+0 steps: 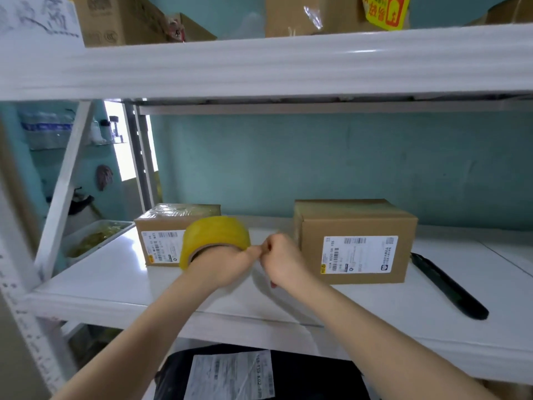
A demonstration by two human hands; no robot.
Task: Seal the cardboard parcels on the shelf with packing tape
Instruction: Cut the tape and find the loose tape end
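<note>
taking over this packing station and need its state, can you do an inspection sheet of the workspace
surface: white shelf, both parcels standing on it
job's things: small box on the left, top glossy with tape; bigger box on the right, label facing front; yellow tape roll ringed round the left wrist
clutter: black pen-like tool lying right of the bigger box; tray of yellowish scraps at the left end
hands: left hand and right hand meet at the fingertips, apparently pinching the tape's loose end
cables: nothing seen
surroundings: teal wall behind; more boxes on the shelf above; black mail bag with a label below
</note>
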